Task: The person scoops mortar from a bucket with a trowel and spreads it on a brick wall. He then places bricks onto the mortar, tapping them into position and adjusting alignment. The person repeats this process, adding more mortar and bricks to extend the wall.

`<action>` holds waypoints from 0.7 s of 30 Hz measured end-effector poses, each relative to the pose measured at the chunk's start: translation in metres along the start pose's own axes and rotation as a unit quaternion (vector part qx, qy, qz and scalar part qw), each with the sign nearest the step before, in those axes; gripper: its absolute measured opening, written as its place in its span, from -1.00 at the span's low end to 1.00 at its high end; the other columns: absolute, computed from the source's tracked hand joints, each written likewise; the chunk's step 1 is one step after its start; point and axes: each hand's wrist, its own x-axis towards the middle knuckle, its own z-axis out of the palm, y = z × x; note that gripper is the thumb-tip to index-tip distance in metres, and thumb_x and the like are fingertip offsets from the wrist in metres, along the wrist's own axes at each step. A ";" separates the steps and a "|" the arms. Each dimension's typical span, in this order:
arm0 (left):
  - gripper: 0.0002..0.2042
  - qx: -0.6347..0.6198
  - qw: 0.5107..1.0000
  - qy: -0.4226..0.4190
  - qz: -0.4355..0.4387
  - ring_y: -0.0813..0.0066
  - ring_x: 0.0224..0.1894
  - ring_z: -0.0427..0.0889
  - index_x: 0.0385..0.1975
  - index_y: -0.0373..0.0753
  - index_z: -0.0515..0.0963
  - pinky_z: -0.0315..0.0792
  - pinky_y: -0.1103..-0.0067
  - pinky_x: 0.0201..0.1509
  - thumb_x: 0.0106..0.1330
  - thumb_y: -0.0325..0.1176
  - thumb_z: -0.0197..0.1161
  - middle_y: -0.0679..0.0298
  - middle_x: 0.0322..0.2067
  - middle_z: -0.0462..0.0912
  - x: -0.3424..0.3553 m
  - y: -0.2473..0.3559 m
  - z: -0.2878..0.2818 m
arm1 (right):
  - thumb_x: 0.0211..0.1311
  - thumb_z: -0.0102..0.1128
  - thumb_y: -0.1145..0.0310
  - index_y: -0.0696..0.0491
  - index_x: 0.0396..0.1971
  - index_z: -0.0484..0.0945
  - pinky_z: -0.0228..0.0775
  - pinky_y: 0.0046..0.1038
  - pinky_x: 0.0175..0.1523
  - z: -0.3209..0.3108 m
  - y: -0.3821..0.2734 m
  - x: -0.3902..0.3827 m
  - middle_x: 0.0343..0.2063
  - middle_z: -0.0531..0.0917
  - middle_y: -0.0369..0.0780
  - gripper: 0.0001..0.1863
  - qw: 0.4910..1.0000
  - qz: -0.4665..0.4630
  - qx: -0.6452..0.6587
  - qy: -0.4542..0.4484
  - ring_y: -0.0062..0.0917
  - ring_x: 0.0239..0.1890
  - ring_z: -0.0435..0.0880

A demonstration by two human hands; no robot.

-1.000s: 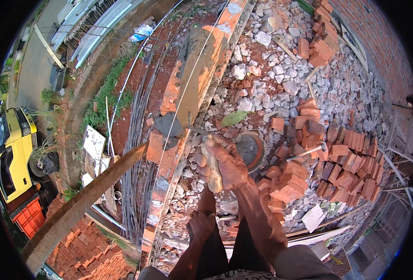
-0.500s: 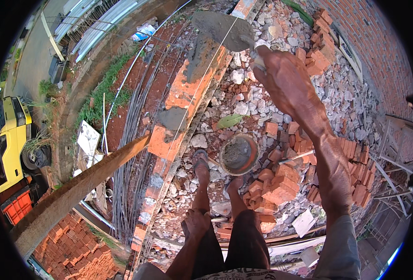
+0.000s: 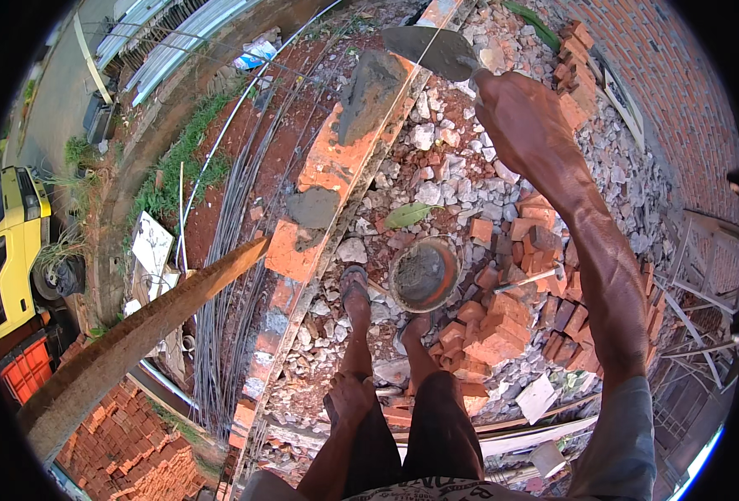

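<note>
My right hand is closed round the handle of a pointing-style mason's trowel. Its dark blade hangs over the right edge of the brick wall at the top of the view. A thick patch of grey mortar lies on the wall just left of and below the blade. Nearer to me, a smaller mortar dab fills a gap between bricks. A taut string runs along the wall. My left hand rests on my left knee, its fingers laid over it, holding nothing.
A round bucket of mortar stands near my feet amid rubble. A hammer lies on loose bricks to its right. A long wooden plank slants up to the wall from the left. Steel rods lie beyond the wall.
The trowel and my right hand have moved right, drawing the blade off the mortar patch, which shows more fully on the wall. My left hand stays on the knee.
</note>
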 end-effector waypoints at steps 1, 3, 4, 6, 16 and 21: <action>-0.42 -0.003 1.000 0.001 0.002 -0.20 0.10 0.44 -0.06 -0.56 0.46 0.40 0.10 0.13 0.22 -0.06 0.26 -0.25 -0.01 0.47 0.000 0.000 0.000 | 0.25 -0.04 0.50 0.19 -0.45 0.48 0.46 -0.15 -0.12 0.001 0.000 0.001 -0.57 0.51 -0.06 -0.86 1.000 -0.015 0.016 -0.014 -0.25 -0.39 0.58; -0.42 0.000 1.000 0.014 0.009 -0.21 0.09 0.44 -0.05 -0.56 0.45 0.39 0.09 0.13 0.22 -0.06 0.26 -0.25 -0.02 0.48 0.000 -0.001 0.002 | 0.24 -0.03 0.50 0.19 -0.45 0.48 0.45 -0.18 -0.16 0.000 -0.004 0.000 -0.57 0.51 -0.07 -0.87 0.998 -0.059 0.025 -0.023 -0.25 -0.40 0.57; -0.43 0.000 1.000 0.019 0.011 -0.22 0.08 0.45 -0.06 -0.56 0.45 0.39 0.09 0.13 0.21 -0.06 0.26 -0.25 -0.03 0.48 0.000 -0.002 0.003 | 0.23 -0.03 0.50 0.19 -0.44 0.48 0.45 -0.19 -0.17 -0.001 -0.007 -0.003 -0.57 0.51 -0.07 -0.88 0.997 -0.061 0.033 -0.029 -0.25 -0.41 0.57; -0.44 0.002 0.999 0.033 0.019 -0.23 0.07 0.45 -0.07 -0.55 0.45 0.38 0.07 0.12 0.21 -0.07 0.25 -0.25 -0.05 0.48 0.000 -0.003 0.006 | 0.22 -0.01 0.52 0.20 -0.44 0.48 0.46 -0.22 -0.21 -0.005 -0.015 -0.010 -0.57 0.52 -0.07 -0.89 0.996 -0.058 0.037 -0.051 -0.25 -0.41 0.57; -0.44 -0.004 1.000 0.010 0.008 -0.23 0.10 0.43 -0.08 -0.53 0.45 0.36 0.05 0.13 0.21 -0.06 0.25 -0.26 -0.02 0.47 0.002 -0.005 0.008 | 0.11 0.09 0.58 0.30 -0.23 0.50 0.50 -0.25 -0.42 -0.006 -0.050 -0.047 -0.55 0.58 0.00 -0.79 0.992 -0.067 0.047 -0.095 -0.27 -0.51 0.63; -0.42 0.009 1.000 -0.004 -0.011 -0.22 0.13 0.42 -0.01 -0.55 0.43 0.33 0.09 0.19 0.23 -0.07 0.25 -0.26 0.02 0.46 0.000 0.002 0.003 | 0.18 0.11 0.53 0.28 -0.21 0.49 0.53 -0.24 -0.43 0.006 -0.037 -0.035 -0.43 0.56 0.05 -0.80 0.997 -0.010 -0.069 -0.030 -0.27 -0.45 0.65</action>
